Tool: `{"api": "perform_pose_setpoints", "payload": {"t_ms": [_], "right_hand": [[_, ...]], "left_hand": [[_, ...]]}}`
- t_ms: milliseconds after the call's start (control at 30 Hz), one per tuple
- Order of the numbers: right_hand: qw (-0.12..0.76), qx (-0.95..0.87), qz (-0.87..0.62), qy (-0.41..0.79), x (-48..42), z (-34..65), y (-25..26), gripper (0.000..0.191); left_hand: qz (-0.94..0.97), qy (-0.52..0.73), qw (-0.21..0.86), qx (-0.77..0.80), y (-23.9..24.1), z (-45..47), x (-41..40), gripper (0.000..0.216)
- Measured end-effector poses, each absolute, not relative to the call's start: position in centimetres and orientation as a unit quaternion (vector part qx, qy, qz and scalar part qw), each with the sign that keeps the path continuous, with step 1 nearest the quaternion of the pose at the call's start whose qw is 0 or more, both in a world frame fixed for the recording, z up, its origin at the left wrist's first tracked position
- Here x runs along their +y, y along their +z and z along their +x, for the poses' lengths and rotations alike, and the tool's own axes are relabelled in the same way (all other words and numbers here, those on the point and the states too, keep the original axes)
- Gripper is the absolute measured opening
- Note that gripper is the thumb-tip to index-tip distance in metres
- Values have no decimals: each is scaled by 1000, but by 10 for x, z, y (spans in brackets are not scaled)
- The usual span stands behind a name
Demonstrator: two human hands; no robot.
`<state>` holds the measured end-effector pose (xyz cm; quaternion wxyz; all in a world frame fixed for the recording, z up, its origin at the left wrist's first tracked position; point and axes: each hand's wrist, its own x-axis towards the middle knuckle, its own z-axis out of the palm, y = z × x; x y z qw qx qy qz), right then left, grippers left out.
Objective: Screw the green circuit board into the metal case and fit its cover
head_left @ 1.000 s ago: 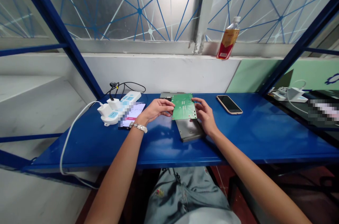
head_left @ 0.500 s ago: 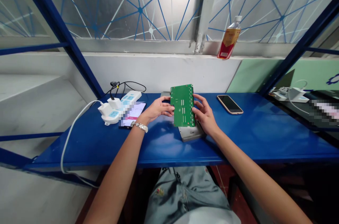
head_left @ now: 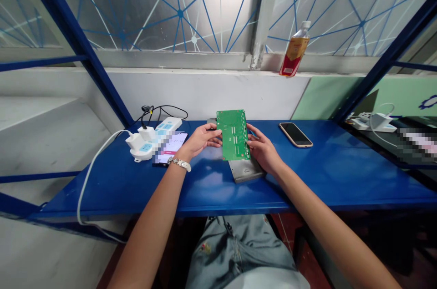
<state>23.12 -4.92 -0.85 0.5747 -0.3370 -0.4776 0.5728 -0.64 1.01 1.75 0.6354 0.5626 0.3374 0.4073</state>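
A green circuit board (head_left: 233,136) is held up above the blue table, its flat face turned toward me. My left hand (head_left: 204,138) grips the board's left edge between thumb and fingers; a bracelet circles that wrist. On the opposite edge, my right hand (head_left: 262,145) holds the board, with the thumb in front and fingers partly behind it. Below the board lies a flat grey metal case (head_left: 246,170), its far part hidden by the board and my hands.
A white power strip (head_left: 169,126) with plugs and cables lies left, beside a lit phone (head_left: 172,145). Another phone (head_left: 295,134) rests on the blue table (head_left: 337,166) at right. A bottle (head_left: 295,50) stands on the window ledge; blue frame posts flank the table.
The circuit board has shifted slightly left and tilted a little in both hands. The grip on its two edges stays; the metal case has not moved.
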Motion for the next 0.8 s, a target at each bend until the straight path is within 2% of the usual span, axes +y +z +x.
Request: {"api": "perform_pose_setpoints", "payload": {"t_ms": [100,200,333,600,800], "right_hand": [[549,-486,-315,603,-51,234,-5,84],[532,-510,-293,609,-54,235,-4,89],[526,-553,-263,590,-56,232,-7,86],[518,-593,-261,558,-57,224,-16,76],[517,-602,-263,549,-61,220,-14,73]], "left_hand": [[559,415,632,341,16,-8,12,43],[551,403,637,357,14,-10,14,38],[543,388,642,378,12,-9,14,35],[568,363,645,359,11,-3,12,48],[566,374,641,357,8,-1,12,47]]}}
